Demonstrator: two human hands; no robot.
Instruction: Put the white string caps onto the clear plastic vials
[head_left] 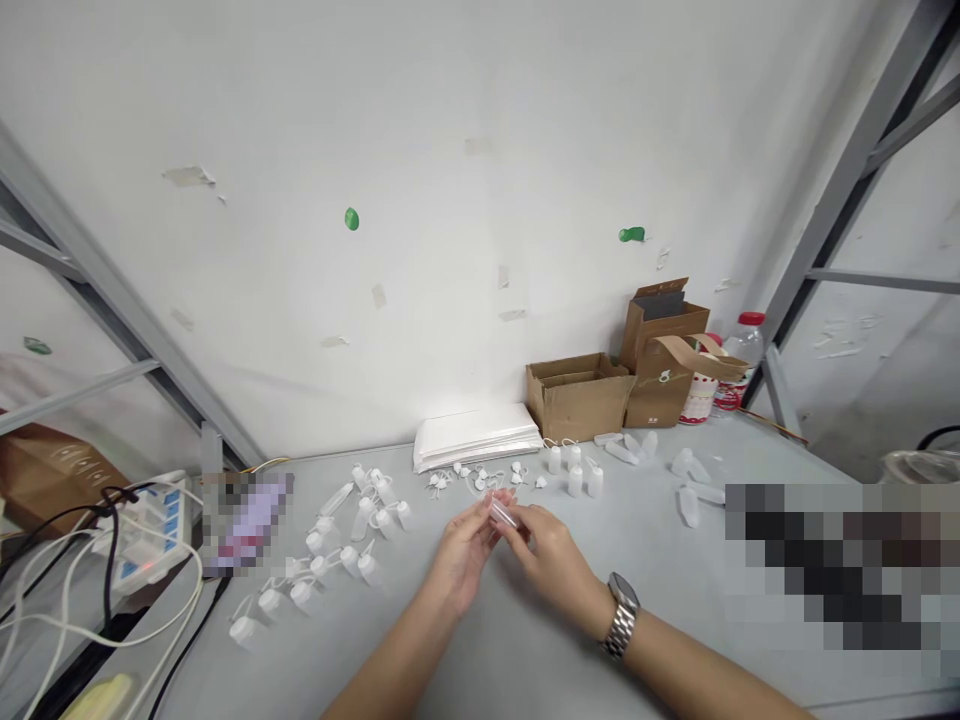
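Between my two hands, in front of the small white caps, is a small translucent plastic bottle (504, 514), held tilted. My left hand (466, 550) has its fingers closed around the upper end. Thumb and fingers of my right hand (553, 562) pinch it from the other side; a metal watch is on that wrist. Fingers partly cover the bottle. Just beyond lie several loose white caps with loops (481, 478). To the left stand rows of white capped bottles (362, 518). A few more capped bottles (575, 480) stand beyond my right hand. Uncapped translucent bottles (688, 505) lie further right.
At the wall are a stack of white sheets or boxes (476, 436), an open cardboard box (581, 400), a brown paper bag (660, 370) and a red-capped plastic bottle (745, 345). A power strip (154, 535) with tangled cables occupies the left side. Metal frames flank the table.
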